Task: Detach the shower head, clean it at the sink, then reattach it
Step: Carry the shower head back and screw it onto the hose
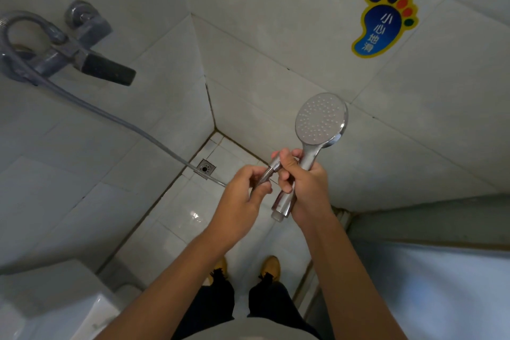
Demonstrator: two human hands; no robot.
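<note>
Shower head (320,119): was held upright before the corner tiles, its handle in the grip of the right hand (306,188), threaded end free below.
Hose (116,119): its metal end was pinched by the left hand (242,196); the nut possibly touched the right fingers.
Tap (69,47): cut off at the left edge.

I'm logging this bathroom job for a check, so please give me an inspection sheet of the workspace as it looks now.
Surface: white tiled floor, glossy, floor drain in the corner.
Job's things: shower head off the hose, bare threaded end at the bottom of its handle; hose end nut separate.
Clutter: nothing seen.
Grippers: right hand grips the shower head handle; left hand pinches the hose end.
Cables: hose runs from the wall tap.
Surroundings: tiled walls, foot-shaped sticker.
</note>
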